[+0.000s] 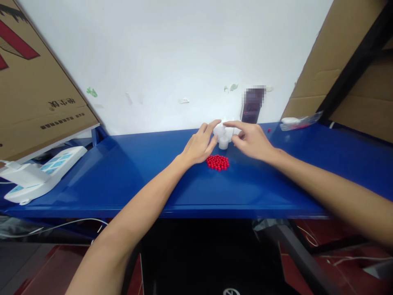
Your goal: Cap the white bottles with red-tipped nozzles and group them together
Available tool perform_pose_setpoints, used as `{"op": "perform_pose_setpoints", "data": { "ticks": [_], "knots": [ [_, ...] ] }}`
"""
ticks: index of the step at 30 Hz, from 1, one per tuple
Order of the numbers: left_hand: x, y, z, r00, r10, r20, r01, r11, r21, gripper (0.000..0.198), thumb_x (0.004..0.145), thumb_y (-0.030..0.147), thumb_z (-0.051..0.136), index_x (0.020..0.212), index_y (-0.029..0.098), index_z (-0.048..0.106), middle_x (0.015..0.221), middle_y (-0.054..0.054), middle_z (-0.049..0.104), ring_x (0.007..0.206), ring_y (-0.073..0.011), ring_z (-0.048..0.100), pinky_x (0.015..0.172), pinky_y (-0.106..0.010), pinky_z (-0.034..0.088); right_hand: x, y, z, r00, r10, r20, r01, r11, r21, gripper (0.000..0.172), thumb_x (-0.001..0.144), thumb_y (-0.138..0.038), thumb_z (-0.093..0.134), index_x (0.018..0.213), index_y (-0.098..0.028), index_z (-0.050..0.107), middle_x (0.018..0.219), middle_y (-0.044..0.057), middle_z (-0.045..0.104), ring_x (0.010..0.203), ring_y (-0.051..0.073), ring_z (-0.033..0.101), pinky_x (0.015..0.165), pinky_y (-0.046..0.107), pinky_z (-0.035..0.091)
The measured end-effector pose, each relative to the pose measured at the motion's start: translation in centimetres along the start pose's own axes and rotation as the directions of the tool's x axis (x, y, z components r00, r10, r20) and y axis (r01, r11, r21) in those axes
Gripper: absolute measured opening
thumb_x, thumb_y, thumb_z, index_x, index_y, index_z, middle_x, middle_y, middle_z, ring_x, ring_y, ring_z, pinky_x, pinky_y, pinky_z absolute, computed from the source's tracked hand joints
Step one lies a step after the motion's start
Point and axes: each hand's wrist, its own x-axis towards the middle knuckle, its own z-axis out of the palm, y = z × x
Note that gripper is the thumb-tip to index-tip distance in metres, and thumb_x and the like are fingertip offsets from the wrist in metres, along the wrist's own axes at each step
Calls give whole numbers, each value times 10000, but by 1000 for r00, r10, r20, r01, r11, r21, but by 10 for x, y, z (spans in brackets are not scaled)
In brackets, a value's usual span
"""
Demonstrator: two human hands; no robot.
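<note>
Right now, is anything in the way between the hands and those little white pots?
Nothing visible is. The fingers of the left hand and the right hand are at the white pots near the back of the blue table. The red beads lie in a heap nearer to the person, not in between.

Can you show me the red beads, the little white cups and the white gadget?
red beads (217,162), head view, middle of the pile.
little white cups (224,143), head view, side of the front cup.
white gadget (33,180), head view, its top face.
</note>
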Motion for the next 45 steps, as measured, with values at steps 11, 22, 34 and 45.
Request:
{"op": "perform_pose_setpoints", "data": {
  "ticks": [11,22,34,45],
  "knots": [
    [1,-1,-8,986,-93,142,90,996,29,402,909,229,353,1050,159,723,710,-39,695,662,-193,639,721,-336,511,0,12,3,999,-11,48,21,978,-205,512,891,-224,563,1390,-182,670,1336,125,730,1101,341,720,928,496,562],
    [2,-2,-6,992,-91,82,81,990,114,411,903,241,330,1071,182,701,778,-53,699,728,-221,634,745,-370,497,0,17,7,993,-36,108,59,974,-220,514,884,-221,569,1390,-195,656,1398,120,690,1209,358,676,980,529,555],
    [1,-1,-5,987,-99,123,84,989,122,411,939,255,334,1098,179,705,808,-57,718,761,-217,658,773,-365,510,0,20,7,990,-59,125,85,972,-220,387,917,-242,583,1274,-242,733,1276,87,752,1092,322,718,872,462,574],
    [1,0,-5,983,-111,143,95,989,117,407,972,271,333,1108,177,705,823,-62,730,767,-220,673,764,-353,494,1,30,12,982,-175,68,187,940,-286,358,996,-275,532,1299,-240,719,1223,87,775,1006,270,744,779,380,553]
  ]
}}
